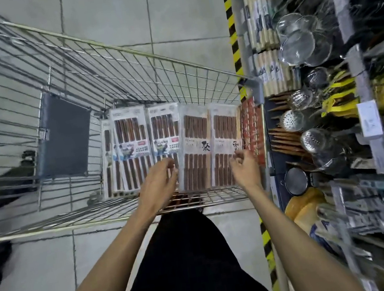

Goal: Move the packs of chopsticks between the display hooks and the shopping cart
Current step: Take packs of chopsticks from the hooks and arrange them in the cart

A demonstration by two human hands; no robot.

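Several packs of chopsticks (165, 139) sit side by side at the near right of the shopping cart (97, 219), long axes near-to-far, hanger ends far; I see left hand (158, 184) and right hand (244, 168) curled at the two rightmost packs' outer edges, grip unclear.

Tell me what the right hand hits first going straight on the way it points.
Most likely the white-labelled pack of chopsticks directly ahead in the shopping cart: the right hand curls over its near end. Depth is unclear; it may already touch.
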